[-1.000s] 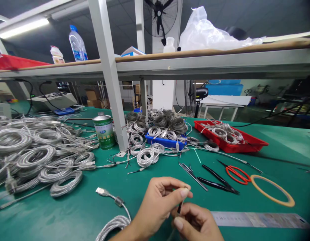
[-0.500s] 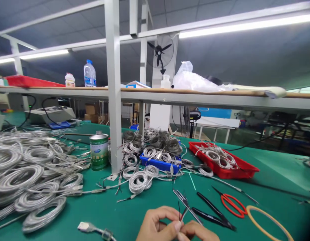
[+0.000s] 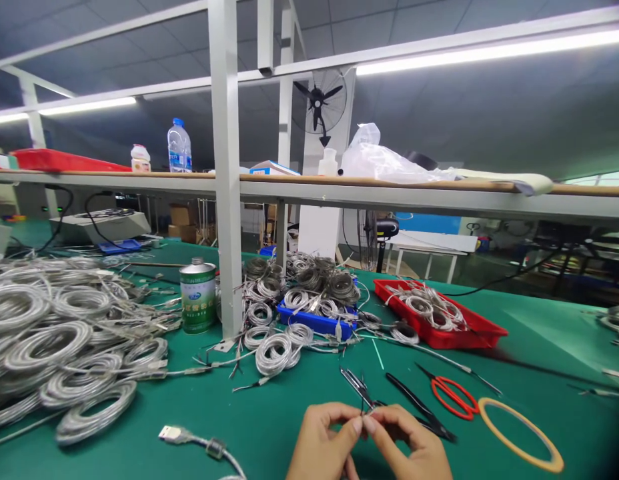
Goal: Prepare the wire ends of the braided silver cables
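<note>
At the front of the green table, my left hand (image 3: 325, 440) and my right hand (image 3: 408, 441) meet, thumbs and fingertips pinched together. Between them they grip thin wires; one dark wire (image 3: 362, 402) pokes up, and the rest is hidden by the fingers. Just behind the hands lie metal tweezers (image 3: 355, 384) and black-handled nippers (image 3: 414, 399), partly covered by the right hand. Left of my left hand is a clear-jacketed USB cable (image 3: 189, 436) with a bead near its plug, its far end running out of view.
Coiled cables (image 3: 49, 340) are heaped at left, beside a green can (image 3: 198, 297) and a shelf post (image 3: 228, 233). Further back stand a blue tray (image 3: 317, 321) and a red tray (image 3: 454, 339) of cables. Red-handled scissors (image 3: 454, 398) and a yellow tape ring (image 3: 522, 448) lie at right.
My right hand has risen, so its thumb and fingers now meet the left fingertips. The red and white wires seen earlier are covered now. The view has shifted slightly.
</note>
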The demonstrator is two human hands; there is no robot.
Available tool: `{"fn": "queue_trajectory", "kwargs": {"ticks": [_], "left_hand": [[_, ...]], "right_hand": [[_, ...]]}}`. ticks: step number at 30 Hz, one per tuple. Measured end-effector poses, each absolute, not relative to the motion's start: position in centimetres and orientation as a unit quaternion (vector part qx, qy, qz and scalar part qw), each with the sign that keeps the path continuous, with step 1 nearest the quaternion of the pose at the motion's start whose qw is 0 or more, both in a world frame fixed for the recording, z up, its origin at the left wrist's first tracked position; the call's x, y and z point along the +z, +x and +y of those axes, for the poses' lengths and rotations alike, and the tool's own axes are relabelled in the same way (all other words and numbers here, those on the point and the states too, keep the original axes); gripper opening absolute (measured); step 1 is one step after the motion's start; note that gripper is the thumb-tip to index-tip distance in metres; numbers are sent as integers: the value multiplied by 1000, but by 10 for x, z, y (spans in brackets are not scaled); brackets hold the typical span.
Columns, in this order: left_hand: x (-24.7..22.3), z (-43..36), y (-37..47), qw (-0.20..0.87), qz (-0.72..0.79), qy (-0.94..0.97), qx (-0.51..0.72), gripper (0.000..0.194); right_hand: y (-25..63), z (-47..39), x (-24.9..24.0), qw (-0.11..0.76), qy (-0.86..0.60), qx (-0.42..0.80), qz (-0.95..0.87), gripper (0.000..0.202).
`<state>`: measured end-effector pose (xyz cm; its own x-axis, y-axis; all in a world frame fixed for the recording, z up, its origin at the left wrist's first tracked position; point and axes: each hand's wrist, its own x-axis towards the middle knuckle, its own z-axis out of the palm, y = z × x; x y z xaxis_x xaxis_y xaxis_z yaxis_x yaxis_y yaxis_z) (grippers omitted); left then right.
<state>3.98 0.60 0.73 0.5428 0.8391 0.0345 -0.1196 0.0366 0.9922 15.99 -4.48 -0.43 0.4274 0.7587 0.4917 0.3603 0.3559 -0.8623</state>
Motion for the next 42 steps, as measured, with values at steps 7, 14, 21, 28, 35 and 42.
{"fn": "queue_trajectory", "kwargs": {"ticks": [7,14,21,28,35,42], "left_hand": [[25,1,37,623,299,638,341,41],[29,2,34,612,303,653,328,26],[29,-5,31,492,269,760,329,26],[27,-3,29,548,285,703,351,24],[30,0,30,600,267,661,364,24],[33,-3,30,612,267,651,361,23]], "right_hand": [[161,-50,5,624,-558,207,-506,17],[163,-47,7,643,-546,260,-470,21],[160,-58,15,578,-598,166,-529,18],[164,-54,13,603,-573,232,-504,20],[166,-46,7,624,-533,289,-493,15],[164,-48,10,626,-533,306,-480,19]]}}
